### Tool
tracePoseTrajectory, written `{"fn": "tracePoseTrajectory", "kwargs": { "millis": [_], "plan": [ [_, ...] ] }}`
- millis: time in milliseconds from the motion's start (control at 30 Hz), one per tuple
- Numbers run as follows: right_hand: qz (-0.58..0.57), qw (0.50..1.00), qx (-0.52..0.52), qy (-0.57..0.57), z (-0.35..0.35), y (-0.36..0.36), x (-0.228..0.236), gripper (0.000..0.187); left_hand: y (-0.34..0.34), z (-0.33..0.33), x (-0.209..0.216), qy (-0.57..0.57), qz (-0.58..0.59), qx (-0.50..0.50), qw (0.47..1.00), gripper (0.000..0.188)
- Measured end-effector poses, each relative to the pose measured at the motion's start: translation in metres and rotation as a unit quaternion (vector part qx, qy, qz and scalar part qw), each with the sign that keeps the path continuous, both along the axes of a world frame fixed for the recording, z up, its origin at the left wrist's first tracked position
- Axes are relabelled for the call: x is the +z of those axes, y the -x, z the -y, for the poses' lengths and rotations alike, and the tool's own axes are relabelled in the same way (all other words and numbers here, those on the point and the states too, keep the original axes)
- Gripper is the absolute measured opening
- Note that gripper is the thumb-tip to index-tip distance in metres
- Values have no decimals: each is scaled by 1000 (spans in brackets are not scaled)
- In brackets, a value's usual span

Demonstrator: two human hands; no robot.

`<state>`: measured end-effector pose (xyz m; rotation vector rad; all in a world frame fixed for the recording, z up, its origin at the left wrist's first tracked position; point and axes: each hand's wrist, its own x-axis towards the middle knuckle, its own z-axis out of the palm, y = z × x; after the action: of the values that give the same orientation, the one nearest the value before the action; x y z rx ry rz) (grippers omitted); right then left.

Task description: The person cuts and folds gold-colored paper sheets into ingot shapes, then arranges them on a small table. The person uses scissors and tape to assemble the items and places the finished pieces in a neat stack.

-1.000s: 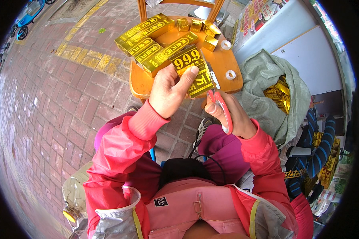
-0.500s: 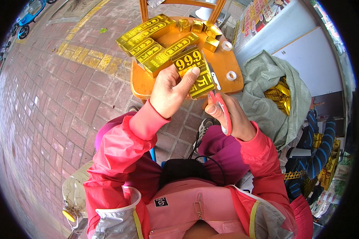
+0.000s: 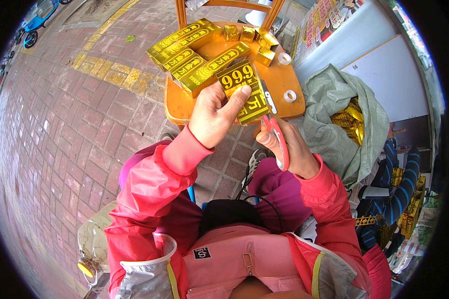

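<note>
Pinching a gold foil box point(image 3: 244, 92), left hand point(image 3: 212, 117); right hand point(image 3: 289, 149) grips red scissors point(image 3: 277, 134); grey sack point(image 3: 334, 124) holds more.

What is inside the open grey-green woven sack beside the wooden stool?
The grey-green woven sack shows shiny gold foil paper pieces through its open mouth. How deep they go and whatever lies under them is hidden by the sack's folded cloth.

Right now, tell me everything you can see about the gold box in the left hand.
The gold box is a flat, shiny foil-look carton, rectangular, with large red print on its faces. It is held up tilted above the front edge of the round wooden stool. The left hand pinches its lower left side, thumb on top. The scissors in the right hand meet its right edge.
</note>
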<state>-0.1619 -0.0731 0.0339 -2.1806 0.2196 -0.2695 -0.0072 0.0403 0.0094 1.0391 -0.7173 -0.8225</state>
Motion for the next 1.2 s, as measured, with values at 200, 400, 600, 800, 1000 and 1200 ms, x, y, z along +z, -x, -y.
{"fn": "tracePoseTrajectory", "kwargs": {
  "millis": [200, 400, 600, 800, 1000, 1200],
  "plan": [
    [-13, 1000, -1, 19, 0, 0, -1, 39, -1, -1, -1, -14, -11, -10, 1000, 21],
    [13, 1000, -6, 11, 0, 0, -2, 40, 1, 1, -1, 5, -4, 0, 1000, 20],
    [-5, 1000, -17, 19, 0, 0, -4, 40, -2, -1, 2, -7, -10, -20, 1000, 20],
    [11, 999, -27, 20, -1, 0, -7, 40, -1, 0, 2, -2, 0, -6, 1000, 20],
    [-5, 999, -40, 10, -1, 0, -8, 40, -3, -1, 0, 0, -10, -23, 1000, 20],
    [-1, 999, -40, 21, -2, 0, -8, 40, -3, 0, -2, -3, -15, -25, 1000, 20]
  ]
}}
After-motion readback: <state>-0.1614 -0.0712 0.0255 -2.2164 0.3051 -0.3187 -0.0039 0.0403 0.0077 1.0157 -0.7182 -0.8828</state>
